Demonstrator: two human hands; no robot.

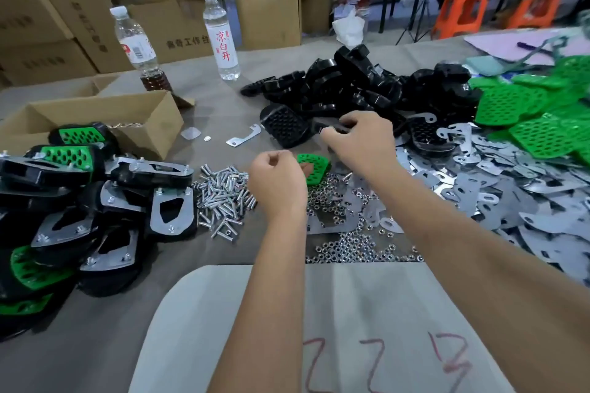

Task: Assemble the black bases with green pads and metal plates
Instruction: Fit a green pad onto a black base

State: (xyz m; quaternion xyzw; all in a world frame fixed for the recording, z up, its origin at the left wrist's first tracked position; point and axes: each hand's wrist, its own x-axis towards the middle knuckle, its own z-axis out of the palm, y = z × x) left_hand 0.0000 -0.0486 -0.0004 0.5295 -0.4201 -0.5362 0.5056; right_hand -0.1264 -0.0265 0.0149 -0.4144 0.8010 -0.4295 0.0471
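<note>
My left hand (277,182) grips a green perforated pad (314,169) just above the pile of nuts. My right hand (359,137) reaches forward and its curled fingers pinch the edge of a black base (284,126) lying at the near side of the black base pile (351,80). Loose green pads (526,108) are heaped at the right. Metal plates (498,188) spread across the right side of the table. Finished assemblies (95,201) with green pads and plates are stacked at the left.
Screws (223,198) and nuts (351,242) lie in heaps in the middle. An open cardboard box (105,118) and two water bottles (220,32) stand at the back left. Stacked cartons line the rear. A grey sheet with red marks (319,329) lies near me.
</note>
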